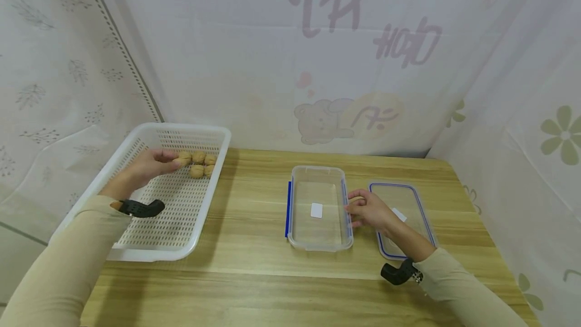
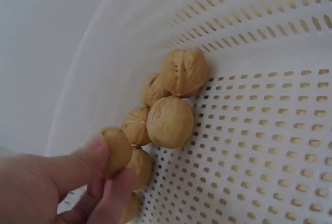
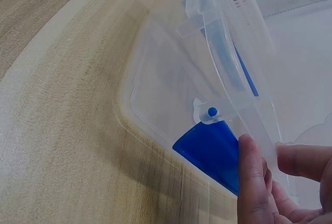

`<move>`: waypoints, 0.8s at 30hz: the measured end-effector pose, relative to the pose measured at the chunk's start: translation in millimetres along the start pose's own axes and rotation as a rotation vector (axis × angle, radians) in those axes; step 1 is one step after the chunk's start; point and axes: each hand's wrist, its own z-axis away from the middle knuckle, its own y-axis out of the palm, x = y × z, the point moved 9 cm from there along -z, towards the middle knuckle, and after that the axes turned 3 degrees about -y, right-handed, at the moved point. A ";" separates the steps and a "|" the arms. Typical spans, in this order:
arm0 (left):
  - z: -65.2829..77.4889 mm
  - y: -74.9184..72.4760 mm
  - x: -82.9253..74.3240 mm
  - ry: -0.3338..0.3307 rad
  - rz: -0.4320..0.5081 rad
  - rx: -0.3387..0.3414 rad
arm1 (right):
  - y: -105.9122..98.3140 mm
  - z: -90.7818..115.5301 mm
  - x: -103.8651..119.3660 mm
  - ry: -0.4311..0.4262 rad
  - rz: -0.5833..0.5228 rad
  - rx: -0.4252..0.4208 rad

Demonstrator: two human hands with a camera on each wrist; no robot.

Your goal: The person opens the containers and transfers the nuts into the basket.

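In the left wrist view, my left hand (image 1: 152,168) pinches a walnut (image 2: 117,151) between thumb and fingers, inside a white perforated basket (image 1: 212,206). Several more walnuts (image 2: 171,122) lie together against the basket's wall, close beside the fingertips. A clear plastic food container (image 1: 317,236) with blue side latches stands on the table, its top open and a white label inside. My right hand (image 1: 367,211) grips its right side, thumb and fingers at either side of the wall near a blue latch (image 3: 211,154).
Right of the container lies its clear lid (image 1: 399,193) with a blue seal, partly under my right forearm. All stand on a wooden table (image 1: 254,291). Printed curtains (image 1: 254,64) hang behind and at both sides.
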 end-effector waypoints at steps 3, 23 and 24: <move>-2.8 1.0 6.4 -0.032 0.009 -0.019 | -0.1 -0.1 0.1 -0.001 0.003 -0.001; -12.5 12.7 34.0 -0.134 0.198 -0.026 | 0.7 1.6 0.3 0.001 0.004 0.004; -12.6 13.6 35.2 -0.143 0.191 -0.025 | 0.7 1.3 0.4 0.002 0.004 0.003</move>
